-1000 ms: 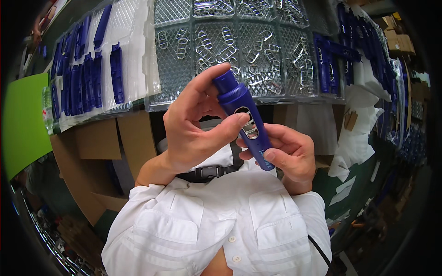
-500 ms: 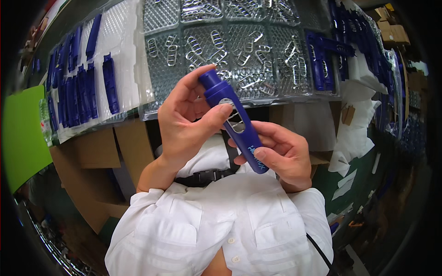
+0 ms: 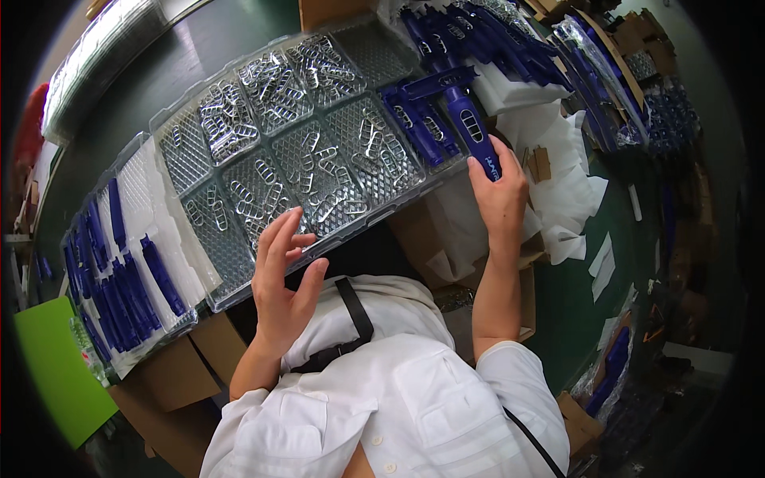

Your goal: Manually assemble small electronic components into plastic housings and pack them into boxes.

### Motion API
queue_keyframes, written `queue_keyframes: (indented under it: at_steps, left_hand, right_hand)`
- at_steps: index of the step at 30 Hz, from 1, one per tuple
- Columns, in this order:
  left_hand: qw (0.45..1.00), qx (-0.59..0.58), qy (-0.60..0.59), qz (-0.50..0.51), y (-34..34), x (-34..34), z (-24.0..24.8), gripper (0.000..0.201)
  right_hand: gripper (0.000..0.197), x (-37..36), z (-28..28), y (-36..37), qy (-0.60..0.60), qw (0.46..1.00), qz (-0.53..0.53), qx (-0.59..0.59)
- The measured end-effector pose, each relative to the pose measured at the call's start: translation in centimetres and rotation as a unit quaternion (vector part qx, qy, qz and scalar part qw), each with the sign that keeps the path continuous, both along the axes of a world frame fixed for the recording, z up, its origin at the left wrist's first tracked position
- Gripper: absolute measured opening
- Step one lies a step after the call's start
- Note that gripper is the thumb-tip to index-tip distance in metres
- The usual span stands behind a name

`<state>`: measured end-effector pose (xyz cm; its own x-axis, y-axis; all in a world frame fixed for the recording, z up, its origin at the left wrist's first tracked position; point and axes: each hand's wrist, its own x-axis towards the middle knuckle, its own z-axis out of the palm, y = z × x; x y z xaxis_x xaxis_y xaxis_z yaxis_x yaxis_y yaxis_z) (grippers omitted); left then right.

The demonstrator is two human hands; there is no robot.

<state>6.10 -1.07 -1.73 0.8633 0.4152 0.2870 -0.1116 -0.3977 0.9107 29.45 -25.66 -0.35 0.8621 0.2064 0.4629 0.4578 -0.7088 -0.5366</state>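
My right hand grips the lower end of a blue plastic handle, thumb on one side and fingers on the other. The handle has a narrower neck at its far end and a long window framed by a silvery insert. It is held over the right end of a clear divided tray, close beside other blue handle parts. My left hand is empty, its fingers apart, near the tray's front edge. Small chrome window frames lie loose in several tray compartments.
To the left, several blue half-shells lie on white sheeting. A heap of blue parts is at the far right, near white foam wrap. Cardboard boxes stand below the bench. A plastic bottle is at the left.
My right hand has carried the blue handle away to the far right, over the tray's end. My left hand has let go of it and opened. The view has turned toward the right.
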Motion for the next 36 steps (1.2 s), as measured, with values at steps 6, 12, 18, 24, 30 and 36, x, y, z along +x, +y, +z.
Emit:
queue_keyframes:
  at_steps: [6,12,18,24,30,36]
  left_hand:
    - [0.998,0.032,0.055,-0.009,-0.6,-1.6,0.2,0.055]
    - [0.998,0.039,0.053,0.015,-0.4,-3.5,0.5,0.052]
    - [0.997,0.033,0.066,0.034,-0.5,-4.9,-0.3,0.049]
    - [0.996,0.022,0.079,0.035,-0.7,-5.0,-1.1,0.048]
    - [0.994,-0.002,0.098,0.052,-0.6,-4.1,-1.2,0.045]
    - [0.995,-0.005,0.043,0.092,-0.1,-3.2,-1.4,0.042]
  right_hand:
    - [0.043,3.7,-2.8,2.9,0.011,0.995,0.026,-0.100]
    - [0.040,4.9,-4.5,5.6,0.009,0.980,0.046,-0.194]
    - [0.037,6.4,-4.8,6.6,-0.017,0.972,0.064,-0.225]
    - [0.037,8.1,-5.9,6.2,-0.026,0.979,0.033,-0.200]
    - [0.049,10.3,-2.5,5.0,-0.028,0.980,0.050,-0.189]
    - [0.048,16.8,-1.0,6.3,-0.025,0.982,0.065,-0.178]
